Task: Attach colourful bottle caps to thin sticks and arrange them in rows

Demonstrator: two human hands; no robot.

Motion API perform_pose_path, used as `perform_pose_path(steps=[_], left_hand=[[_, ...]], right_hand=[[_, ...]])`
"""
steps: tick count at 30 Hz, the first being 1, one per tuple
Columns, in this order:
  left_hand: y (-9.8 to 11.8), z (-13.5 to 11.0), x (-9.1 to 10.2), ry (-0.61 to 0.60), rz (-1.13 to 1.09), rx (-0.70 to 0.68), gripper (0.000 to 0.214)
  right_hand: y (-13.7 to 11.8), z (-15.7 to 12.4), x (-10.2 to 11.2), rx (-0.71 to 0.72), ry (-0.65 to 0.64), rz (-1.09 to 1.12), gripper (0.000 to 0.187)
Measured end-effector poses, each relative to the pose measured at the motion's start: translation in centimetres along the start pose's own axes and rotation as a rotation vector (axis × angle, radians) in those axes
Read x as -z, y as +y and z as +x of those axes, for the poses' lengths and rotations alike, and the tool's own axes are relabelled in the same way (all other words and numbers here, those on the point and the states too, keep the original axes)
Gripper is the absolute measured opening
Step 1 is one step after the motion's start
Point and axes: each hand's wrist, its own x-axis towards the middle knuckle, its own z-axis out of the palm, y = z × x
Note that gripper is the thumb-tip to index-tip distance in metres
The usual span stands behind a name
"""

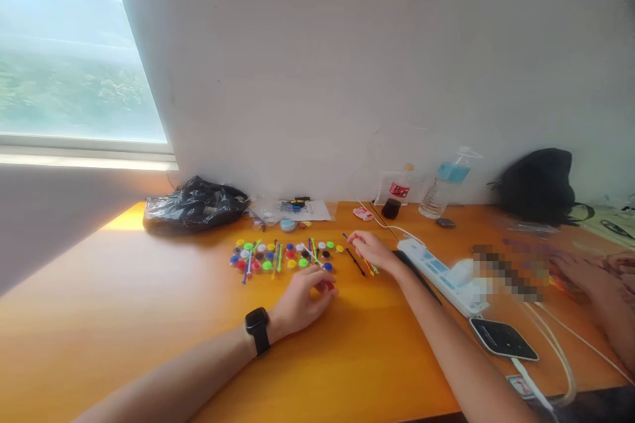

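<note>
Several small coloured round caps and thin coloured sticks (pixel 278 256) lie spread on the orange table (pixel 149 317). My left hand (pixel 302 301), with a black watch on its wrist, rests just in front of them, fingers curled around a small red piece (pixel 326 285). My right hand (pixel 373 250) lies to the right of the spread, fingers pinched on several thin coloured sticks (pixel 368 266) that stick out below it. A black stick (pixel 355 262) lies on the table beside that hand.
A black plastic bag (pixel 194 206) and a clear packet sit at the back by the wall. A white power strip (pixel 436 272), phone (pixel 502 338), cables, water bottle (pixel 444 184), small dark bottle (pixel 395 197) and black cloth (pixel 538 185) crowd the right. Another person's hands (pixel 592 277) rest at far right.
</note>
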Motion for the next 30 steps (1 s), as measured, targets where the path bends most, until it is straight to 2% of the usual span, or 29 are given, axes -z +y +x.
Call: perform_pose_path(steps=[4, 6, 7, 9, 11, 12, 14, 16, 19, 21, 25, 28, 30], left_hand=[[0.0, -0.2, 0.0, -0.016, 0.037, -0.014, 0.004], [-0.2, -0.2, -0.1, 0.012, 0.038, -0.006, 0.008], [-0.3, -0.2, -0.1, 0.028, 0.042, -0.002, 0.009], [-0.6, -0.2, -0.2, 0.075, 0.062, -0.003, 0.010], [-0.9, -0.1, -0.2, 0.144, 0.089, -0.008, 0.008], [-1.0, -0.1, -0.2, 0.182, 0.103, -0.008, 0.009], [-1.1, 0.0, -0.2, 0.242, 0.129, 0.004, 0.014], [-1.0, 0.0, -0.1, 0.267, 0.151, 0.013, 0.016], [-0.4, 0.2, 0.2, 0.284, 0.163, -0.001, 0.019], [0.1, 0.2, 0.3, 0.275, 0.149, -0.009, 0.026], [0.6, 0.1, 0.5, 0.170, 0.104, -0.006, 0.027], [0.4, -0.1, 0.4, 0.118, 0.110, -0.013, 0.026], [0.2, -0.3, 0.2, 0.101, 0.110, -0.014, 0.026]], right_hand=[[0.9, 0.2, 0.8, 0.031, 0.137, -0.266, 0.030], [0.2, -0.1, 0.4, 0.096, 0.173, -0.240, 0.031], [-0.5, -0.4, 0.0, 0.129, 0.132, -0.178, 0.031], [-1.9, -1.1, -0.9, 0.159, -0.103, 0.012, 0.032], [-3.5, -2.0, -2.0, 0.111, -0.463, 0.226, 0.037], [-4.1, -2.4, -2.6, 0.093, -0.590, 0.316, 0.039], [-5.0, -3.0, -3.6, 0.078, -0.710, 0.458, 0.041], [-5.3, -3.3, -4.3, 0.070, -0.732, 0.545, 0.042], [-4.4, -2.8, -4.6, 0.041, -0.681, 0.590, 0.047], [-3.1, -2.1, -4.2, 0.029, -0.550, 0.553, 0.049], [-0.4, -0.6, -2.9, 0.113, -0.204, 0.229, 0.042], [0.9, -0.1, -2.0, 0.207, -0.137, -0.018, 0.039], [1.4, 0.0, -1.8, 0.219, -0.112, -0.092, 0.041]])
